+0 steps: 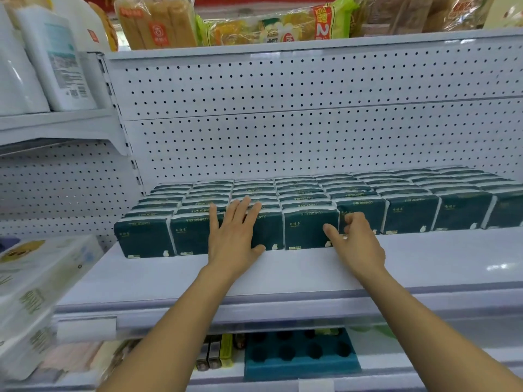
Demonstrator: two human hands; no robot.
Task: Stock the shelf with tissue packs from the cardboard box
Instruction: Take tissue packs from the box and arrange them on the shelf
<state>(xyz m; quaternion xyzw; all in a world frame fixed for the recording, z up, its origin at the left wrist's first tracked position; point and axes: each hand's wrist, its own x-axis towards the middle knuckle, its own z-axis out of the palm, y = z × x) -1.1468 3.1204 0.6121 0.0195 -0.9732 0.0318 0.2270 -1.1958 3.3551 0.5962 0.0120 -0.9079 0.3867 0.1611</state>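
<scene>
We face a white shelf [283,273] backed by pegboard [283,137], white tissue bundles [34,292] at left, bagged bread [158,21] above. Dark green tissue packs [308,230] printed "COMFORTABLE" stand in rows along the shelf's back. Our left hand [235,236] presses flat, fingers straight, on one front pack; our right hand [356,241] pinches the edge of a front pack further right.
</scene>
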